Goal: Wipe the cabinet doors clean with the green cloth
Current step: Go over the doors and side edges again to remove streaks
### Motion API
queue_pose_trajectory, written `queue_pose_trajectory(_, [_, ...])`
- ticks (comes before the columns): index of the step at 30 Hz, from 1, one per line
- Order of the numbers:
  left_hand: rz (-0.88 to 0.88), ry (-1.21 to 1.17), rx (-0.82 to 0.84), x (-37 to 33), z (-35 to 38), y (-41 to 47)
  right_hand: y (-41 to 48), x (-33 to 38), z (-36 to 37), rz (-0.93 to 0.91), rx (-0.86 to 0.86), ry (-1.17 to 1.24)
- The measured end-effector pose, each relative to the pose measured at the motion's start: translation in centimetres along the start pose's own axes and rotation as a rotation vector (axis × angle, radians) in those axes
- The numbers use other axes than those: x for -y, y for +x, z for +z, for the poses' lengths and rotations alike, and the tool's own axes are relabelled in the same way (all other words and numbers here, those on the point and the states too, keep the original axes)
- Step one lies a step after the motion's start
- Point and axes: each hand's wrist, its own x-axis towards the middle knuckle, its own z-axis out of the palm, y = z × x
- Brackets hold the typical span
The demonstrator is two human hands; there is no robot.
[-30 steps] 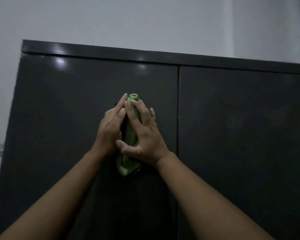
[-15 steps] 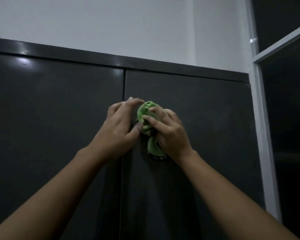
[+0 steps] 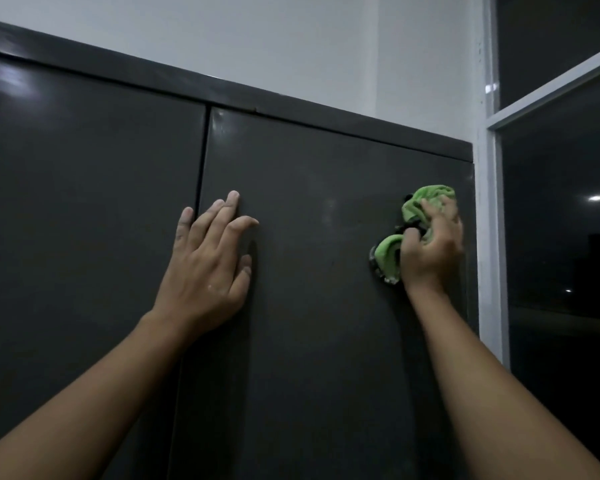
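A dark grey cabinet fills the view, with a left door (image 3: 84, 220) and a right door (image 3: 326, 271) split by a vertical seam. My right hand (image 3: 433, 244) grips a bunched green cloth (image 3: 416, 206) and holds it against the right door near its right edge. My left hand (image 3: 212, 258) lies flat on the right door just right of the seam, fingers straight and spread.
A white window frame (image 3: 489, 237) stands right against the cabinet's right side, with dark glass (image 3: 561, 254) beyond it. The cabinet's top rail (image 3: 291, 112) runs below a pale wall (image 3: 257, 46).
My hands have parted. The right hand carried the cloth from near the seam to the right door's right edge. The left hand let go of the cloth and now rests flat on the door.
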Motion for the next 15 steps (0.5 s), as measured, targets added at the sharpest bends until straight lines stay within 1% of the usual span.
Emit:
queue_pose_trajectory(1, [-0.002, 0.003, -0.01, -0.1, 0.1, 0.0, -1.2, 0.8, 0.4, -0.056, 0.033, 0.05])
queue_pose_trajectory(4, [-0.007, 0.016, -0.023, -0.2, 0.3, 0.0, -5.5, 3.4, 1.5, -0.301, 0.149, 0.148])
queue_pose_trajectory(7, [-0.013, 0.033, -0.028, -0.2, 0.3, 0.0, -10.5, 5.1, 2.2, -0.525, 0.213, 0.205])
queue_pose_trajectory(9, [-0.012, 0.062, -0.032, -0.4, 0.3, 0.0, -13.1, 5.1, 1.8, -0.704, 0.289, 0.24])
queue_pose_trajectory(11, [-0.022, 0.084, -0.031, -1.0, 0.5, 0.0, -13.6, 4.0, 0.9, -0.863, 0.379, 0.252])
queue_pose_trajectory(12, [-0.03, 0.087, -0.028, -1.4, 0.6, -0.1, -13.0, 3.0, 0.3, -0.913, 0.408, 0.235])
queue_pose_trajectory(13, [-0.031, 0.085, -0.023, -1.9, 0.8, -0.2, -12.0, 1.9, -0.2, -0.925, 0.416, 0.21])
queue_pose_trajectory(14, [-0.023, 0.086, -0.017, -2.4, 1.1, -0.4, -10.8, 0.7, -0.7, -0.889, 0.393, 0.185])
queue_pose_trajectory(15, [-0.004, 0.095, -0.008, -2.9, 1.4, -0.6, -9.5, -0.6, -1.2, -0.813, 0.346, 0.159])
